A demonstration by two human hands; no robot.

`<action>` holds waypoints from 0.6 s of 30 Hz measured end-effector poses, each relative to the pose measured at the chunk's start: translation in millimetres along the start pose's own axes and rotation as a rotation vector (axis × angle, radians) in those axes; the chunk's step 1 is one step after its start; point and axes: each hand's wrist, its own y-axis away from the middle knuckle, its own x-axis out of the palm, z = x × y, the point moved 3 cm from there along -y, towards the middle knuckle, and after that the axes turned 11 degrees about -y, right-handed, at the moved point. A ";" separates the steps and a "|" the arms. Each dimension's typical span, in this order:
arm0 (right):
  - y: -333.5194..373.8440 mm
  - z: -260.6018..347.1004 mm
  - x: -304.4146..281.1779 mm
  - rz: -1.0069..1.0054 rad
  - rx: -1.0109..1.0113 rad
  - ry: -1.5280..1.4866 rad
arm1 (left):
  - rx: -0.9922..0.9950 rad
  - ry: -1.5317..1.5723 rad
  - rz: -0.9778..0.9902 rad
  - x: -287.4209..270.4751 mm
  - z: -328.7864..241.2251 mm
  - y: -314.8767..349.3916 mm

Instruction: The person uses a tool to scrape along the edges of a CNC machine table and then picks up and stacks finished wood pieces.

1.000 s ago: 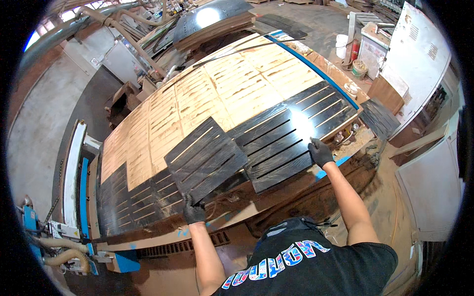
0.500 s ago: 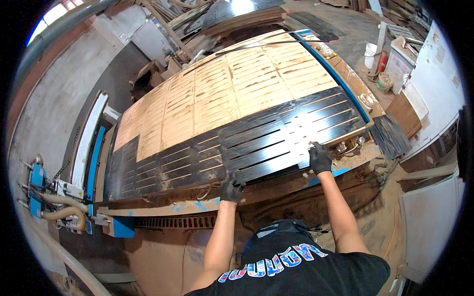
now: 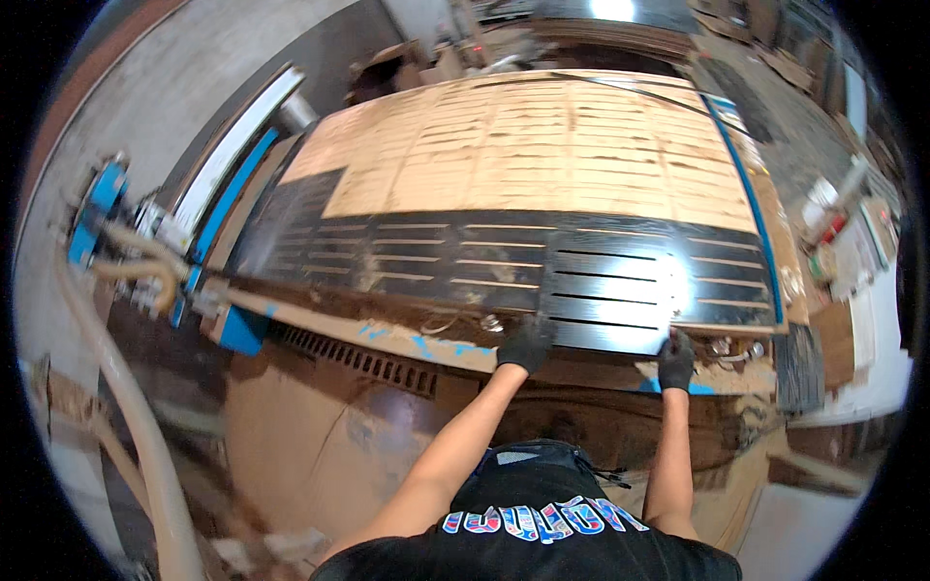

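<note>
A glossy black panel with several long slots [image 3: 610, 302] lies over the near part of a wide machine bed [image 3: 465, 145], its near edge sticking out past the dark sheet beneath. My left hand [image 3: 525, 349], in a black glove, grips the panel's near left corner. At the near right corner, my gloved right hand [image 3: 676, 360] is closed on the edge, with the fingertips partly hidden. Under and beside the panel, a black slotted sheet [image 3: 407, 254] stretches across the bed's front; pale wood shows through its slots.
A blue machine head [image 3: 102, 208] with beige hoses [image 3: 145, 261] stands at the left. Metal fittings [image 3: 741, 351] sit by my right hand. Stacked sheets [image 3: 620, 44] lie beyond the bed. Dark strips [image 3: 649, 92] cross its far edge. A bucket [image 3: 821, 194] stands at the right.
My view has swung, so the bed appears turned and shifted rightward. Both hands stay at the panel's near corners. Any slide of the panel itself is hard to tell.
</note>
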 end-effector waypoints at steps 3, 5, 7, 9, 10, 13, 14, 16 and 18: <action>-4.0 0.9 3.1 -0.027 0.001 0.231 | -0.249 0.088 0.277 -19.7 0.0 7.0; -6.9 9.1 2.7 -0.062 0.003 0.461 | -0.344 0.081 0.296 -29.0 15.3 17.2; -3.6 10.9 4.9 -0.104 -0.053 0.404 | -0.451 0.090 0.341 -44.8 28.2 33.7; -2.6 82.6 35.4 -0.059 -0.130 0.286 | -0.484 0.167 0.222 -12.7 104.1 71.8; -0.8 108.5 52.9 -0.072 -0.287 0.216 | -0.480 0.135 0.214 1.7 137.2 91.7; 8.9 121.6 90.4 -0.051 -0.392 0.145 | -0.772 0.269 0.669 3.6 203.4 178.0; 10.6 130.7 111.2 0.011 -0.370 0.086 | -0.912 0.286 0.617 18.7 239.0 223.3; 24.5 157.1 132.1 0.030 -0.398 0.101 | -1.104 0.317 0.587 30.1 279.2 298.3; 42.5 188.2 162.2 0.069 -0.391 0.116 | -1.194 0.282 0.533 44.9 335.4 384.8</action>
